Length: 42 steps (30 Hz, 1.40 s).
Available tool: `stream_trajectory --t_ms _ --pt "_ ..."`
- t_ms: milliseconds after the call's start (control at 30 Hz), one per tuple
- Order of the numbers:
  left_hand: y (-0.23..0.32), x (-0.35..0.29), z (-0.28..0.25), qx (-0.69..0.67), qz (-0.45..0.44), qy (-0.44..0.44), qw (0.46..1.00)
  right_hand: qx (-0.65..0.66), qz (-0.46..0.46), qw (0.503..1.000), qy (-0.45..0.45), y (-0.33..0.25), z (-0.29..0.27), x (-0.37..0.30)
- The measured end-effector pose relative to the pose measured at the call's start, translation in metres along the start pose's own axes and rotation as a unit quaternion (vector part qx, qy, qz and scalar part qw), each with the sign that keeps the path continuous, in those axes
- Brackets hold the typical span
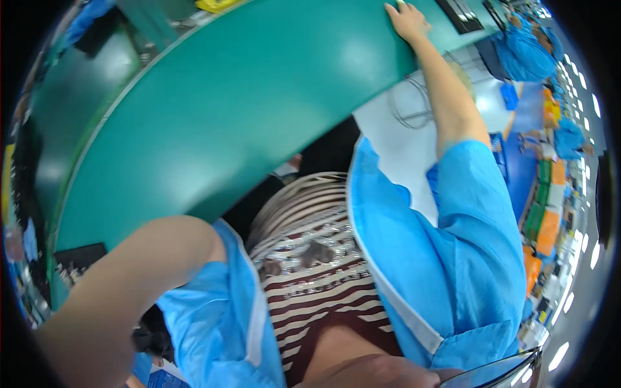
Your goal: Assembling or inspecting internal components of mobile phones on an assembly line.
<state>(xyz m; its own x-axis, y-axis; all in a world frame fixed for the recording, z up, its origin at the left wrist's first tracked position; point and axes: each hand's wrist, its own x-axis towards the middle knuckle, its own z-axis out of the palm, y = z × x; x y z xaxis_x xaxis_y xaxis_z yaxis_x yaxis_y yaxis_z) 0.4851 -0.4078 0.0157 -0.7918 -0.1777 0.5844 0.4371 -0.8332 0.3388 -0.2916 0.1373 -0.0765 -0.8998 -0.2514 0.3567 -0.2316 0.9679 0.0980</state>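
My right hand (pixel 406 21) lies flat on the far edge of a wide green table (pixel 226 103), fingers spread, holding nothing. That arm reaches up from a blue coat sleeve (pixel 472 213). My left forearm (pixel 123 284) runs down toward the lower left corner, and its hand is out of the picture. Between the arms I see my open blue coat over a brown and white striped shirt (pixel 317 271).
A black tray (pixel 460 14) lies on the table beyond my right hand. A coil of wire (pixel 414 103) rests on the white surface below the table's edge. Another person in blue (pixel 525 48) is at the top right. Orange and green bins (pixel 546 213) line the right side.
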Motion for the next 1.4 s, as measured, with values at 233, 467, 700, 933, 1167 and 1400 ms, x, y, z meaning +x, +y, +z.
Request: stream_trajectory --t_ms 233,467,700,933,1167,1400 --pt "-0.281 0.184 0.062 0.142 0.082 0.009 0.986 0.06 -0.011 0.996 -0.064 -0.045 -0.001 0.003" --pt "-0.354 0.236 0.059 0.334 0.262 0.106 0.899 0.104 -0.159 0.982 -0.004 -0.016 0.051 0.024" --pt "-0.352 0.266 0.07 0.703 0.408 0.077 0.577 0.011 -0.029 0.998 -0.054 -0.003 0.044 0.026" --pt "-0.31 0.097 0.009 0.919 0.099 0.33 0.191 0.009 -0.03 0.997 -0.076 -0.022 0.012 0.015" --pt "-0.29 -0.011 0.082 0.883 -0.16 0.435 0.077 -0.004 -0.055 0.997 -0.045 0.0 0.057 0.037" --pt "-0.262 -0.063 0.075 0.926 -0.071 0.37 -0.018 0.017 -0.06 0.996 -0.066 -0.02 0.008 0.004"
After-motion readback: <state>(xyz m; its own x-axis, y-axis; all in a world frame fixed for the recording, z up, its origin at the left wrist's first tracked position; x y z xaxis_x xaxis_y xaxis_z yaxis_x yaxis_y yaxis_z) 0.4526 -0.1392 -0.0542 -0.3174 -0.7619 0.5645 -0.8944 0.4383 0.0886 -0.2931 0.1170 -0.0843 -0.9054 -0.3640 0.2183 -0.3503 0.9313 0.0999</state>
